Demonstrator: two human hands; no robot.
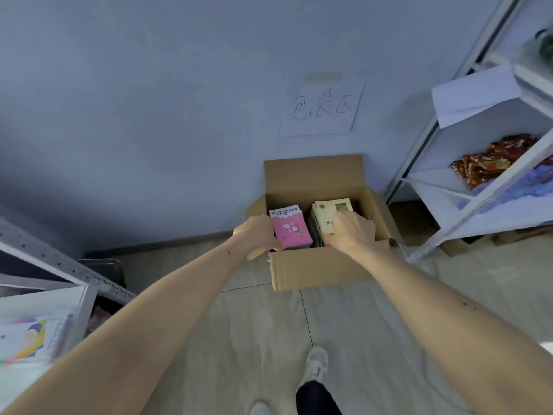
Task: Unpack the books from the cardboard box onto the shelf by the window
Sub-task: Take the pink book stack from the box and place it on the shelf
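Open cardboard box [317, 265] on the floor against the wall, flaps up, long side running left to right. Inside, two stacks of books side by side, covers up, long axes pointing away toward the wall. Pink book [291, 232] on the left, title strip at the far end. Beige book [330, 214] on the right, tilted slightly, near end hidden. Left hand [257, 233] curled round the pink book's left edge, thumb at its near corner. Right hand [353, 229] laid on the beige book's near end, fingers bent over it; whether gripping or only resting, cannot tell. Hands apart, one per stack. Above the box, a paper sign [324, 107] taped to the wall. At right, white shelf [478, 187] holding paper and colourful packets. At lower left, another metal shelf [59, 262]. Below, grey floor [245, 339] and one pale shoe [315, 365].
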